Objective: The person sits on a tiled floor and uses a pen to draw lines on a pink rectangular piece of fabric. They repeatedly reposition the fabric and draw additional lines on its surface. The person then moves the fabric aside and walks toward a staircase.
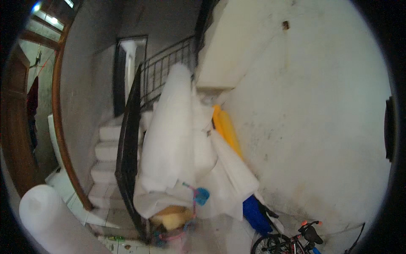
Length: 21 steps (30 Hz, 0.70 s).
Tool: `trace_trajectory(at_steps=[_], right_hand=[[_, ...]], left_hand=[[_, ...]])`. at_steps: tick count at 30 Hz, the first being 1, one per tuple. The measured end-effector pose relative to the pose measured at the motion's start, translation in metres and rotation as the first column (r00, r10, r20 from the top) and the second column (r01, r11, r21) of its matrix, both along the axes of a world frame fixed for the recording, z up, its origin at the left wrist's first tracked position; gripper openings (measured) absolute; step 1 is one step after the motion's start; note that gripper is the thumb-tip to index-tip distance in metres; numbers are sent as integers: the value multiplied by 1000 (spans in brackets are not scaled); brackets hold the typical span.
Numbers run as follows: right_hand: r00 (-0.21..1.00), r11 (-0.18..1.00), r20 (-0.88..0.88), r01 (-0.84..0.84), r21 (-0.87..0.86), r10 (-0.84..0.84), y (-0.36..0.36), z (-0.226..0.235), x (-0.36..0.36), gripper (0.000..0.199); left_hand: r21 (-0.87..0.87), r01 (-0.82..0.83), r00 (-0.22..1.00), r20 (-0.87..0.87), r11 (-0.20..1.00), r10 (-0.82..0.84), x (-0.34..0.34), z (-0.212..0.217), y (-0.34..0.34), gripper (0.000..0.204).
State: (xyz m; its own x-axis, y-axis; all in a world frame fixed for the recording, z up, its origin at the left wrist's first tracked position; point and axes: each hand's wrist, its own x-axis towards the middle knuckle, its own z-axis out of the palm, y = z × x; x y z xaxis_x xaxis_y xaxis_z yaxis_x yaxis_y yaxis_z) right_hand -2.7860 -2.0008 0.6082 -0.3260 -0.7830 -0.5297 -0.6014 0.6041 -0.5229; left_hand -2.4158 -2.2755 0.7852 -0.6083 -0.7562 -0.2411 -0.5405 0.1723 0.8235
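Observation:
Neither of my hands shows in the head view. At the lower left, a white roll with a rounded end rises into the picture from the bottom edge, close to me; whether a hand holds it is hidden. Farther off in the middle, a tall white roll of sheet material leans upright by the stair railing. Loose white sheeting hangs in folds at its right side. In front of its base is a small blue scoop-shaped thing on a pink stick, blurred.
White tiled stairs climb at the left behind a dark railing. An open wooden door stands far left. A yellow long object leans on the right wall. Below are a blue bundle and a small bicycle.

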Motion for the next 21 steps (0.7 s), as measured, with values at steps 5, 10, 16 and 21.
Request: trace_trajectory(at_steps=[5, 10, 16, 21], right_hand=[[930, 942, 155, 323, 86, -333, 11, -14, 9, 44], [844, 878, 245, 457, 139, -478, -7, -41, 8, 35], [791, 857, 336, 501, 121, -510, -72, -82, -43, 24], [792, 880, 396, 464, 103, -464, -173, -87, -94, 21]], left_hand=[[-555, 66, 998, 23, 829, -64, 31, -29, -119, 35], [-271, -152, 988, -61, 951, 141, 35, -28, -129, 32], [-204, -141, 989, -62, 969, 131, 27, -38, -137, 32], [-156, -256, 966, -23, 954, 256, 40, -53, -187, 37]])
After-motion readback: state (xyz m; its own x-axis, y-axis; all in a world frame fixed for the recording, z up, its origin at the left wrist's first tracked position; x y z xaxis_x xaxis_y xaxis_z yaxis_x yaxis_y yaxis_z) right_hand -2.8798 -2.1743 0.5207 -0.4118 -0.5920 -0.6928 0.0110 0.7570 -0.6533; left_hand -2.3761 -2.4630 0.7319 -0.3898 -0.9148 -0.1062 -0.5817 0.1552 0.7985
